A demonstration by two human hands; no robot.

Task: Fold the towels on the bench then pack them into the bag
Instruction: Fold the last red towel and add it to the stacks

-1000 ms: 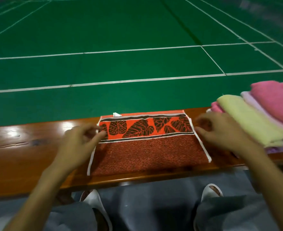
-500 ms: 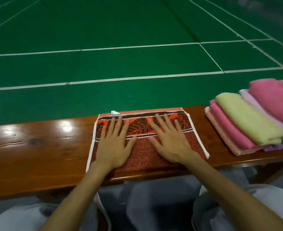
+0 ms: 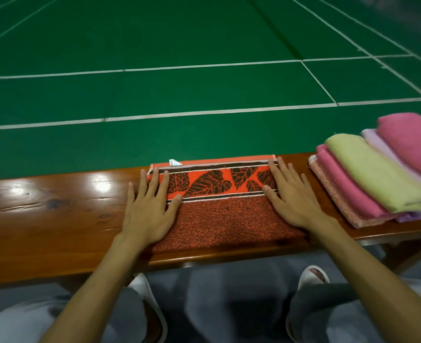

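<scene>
A folded orange-and-brown towel with a leaf band (image 3: 219, 214) lies flat on the wooden bench (image 3: 56, 219). My left hand (image 3: 150, 209) presses flat on its left edge, fingers straight and spread. My right hand (image 3: 293, 196) presses flat on its right edge in the same way. A stack of folded towels (image 3: 378, 179), pink, yellow-green and lilac, lies on the bench at the right. No bag is in view.
Bare bench top stretches to the left of the towel. Beyond the bench lies a green court floor (image 3: 204, 58) with white lines. Below the bench are my knees and white slippers (image 3: 311, 276).
Both hands slid apart from the towel's middle to its left and right edges, smoothing it. A second ago they were at the towel's upper corners.
</scene>
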